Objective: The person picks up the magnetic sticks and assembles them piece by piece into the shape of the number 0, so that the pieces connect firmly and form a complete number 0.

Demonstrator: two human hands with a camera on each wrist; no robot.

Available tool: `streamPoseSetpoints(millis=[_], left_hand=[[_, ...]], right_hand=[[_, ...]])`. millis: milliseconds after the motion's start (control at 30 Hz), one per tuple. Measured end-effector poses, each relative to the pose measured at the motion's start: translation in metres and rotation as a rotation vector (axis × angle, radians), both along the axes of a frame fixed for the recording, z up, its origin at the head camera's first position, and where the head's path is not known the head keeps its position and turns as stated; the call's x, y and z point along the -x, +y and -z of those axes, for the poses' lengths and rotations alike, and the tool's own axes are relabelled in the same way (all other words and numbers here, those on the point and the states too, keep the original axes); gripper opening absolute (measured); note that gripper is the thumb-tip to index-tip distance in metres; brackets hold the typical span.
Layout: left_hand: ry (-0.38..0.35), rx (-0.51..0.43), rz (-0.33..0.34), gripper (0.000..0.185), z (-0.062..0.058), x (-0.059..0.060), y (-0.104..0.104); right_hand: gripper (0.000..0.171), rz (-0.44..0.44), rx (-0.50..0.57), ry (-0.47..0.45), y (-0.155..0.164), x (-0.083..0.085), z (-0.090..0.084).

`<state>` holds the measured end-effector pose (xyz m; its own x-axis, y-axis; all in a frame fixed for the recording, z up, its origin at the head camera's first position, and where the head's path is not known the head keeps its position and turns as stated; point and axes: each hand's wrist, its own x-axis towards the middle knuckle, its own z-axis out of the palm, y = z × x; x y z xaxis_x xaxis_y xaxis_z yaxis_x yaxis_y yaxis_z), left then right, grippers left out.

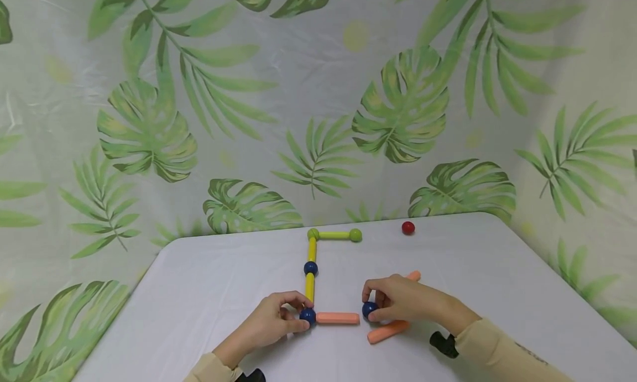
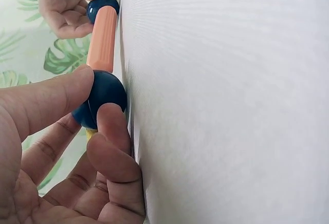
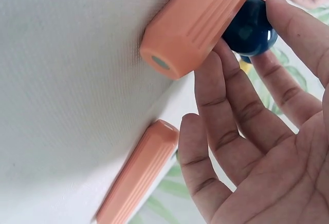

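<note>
My left hand [image 1: 271, 320] pinches a dark blue ball [image 1: 308, 317] between thumb and fingers at the near corner of a stick-and-ball chain. From that ball an orange stick [image 1: 338, 318] points right, and a yellow stick [image 1: 309, 288] runs away from me. In my right hand [image 1: 410, 300], a second dark blue ball [image 1: 370, 310] is gripped by thumb and fingertips, just off the orange stick's right end in the head view. A loose orange stick [image 1: 388, 332] lies beneath the right hand; another orange stick [image 3: 139, 172] shows beyond it, partly hidden by that hand in the head view.
Farther up the chain come a blue ball [image 1: 311, 268], another yellow stick [image 1: 312, 250], a green ball [image 1: 313, 234], a green stick [image 1: 334, 235] and an end green ball [image 1: 355, 235]. A red ball [image 1: 408, 228] sits near the far edge of the white table [image 1: 224, 271], before a leaf-print curtain.
</note>
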<state>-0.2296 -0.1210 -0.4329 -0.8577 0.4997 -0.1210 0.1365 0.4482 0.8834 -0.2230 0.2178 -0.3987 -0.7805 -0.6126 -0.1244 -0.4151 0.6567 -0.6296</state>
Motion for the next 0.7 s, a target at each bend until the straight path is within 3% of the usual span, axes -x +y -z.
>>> streamPoseSetpoints(millis=[700], left_hand=[[0.013,0.024,-0.002,0.030,-0.0007,0.0024,0.0027]], right_hand=[[0.022,0.010,0.036,-0.038,-0.0046,-0.0016,0.0036]])
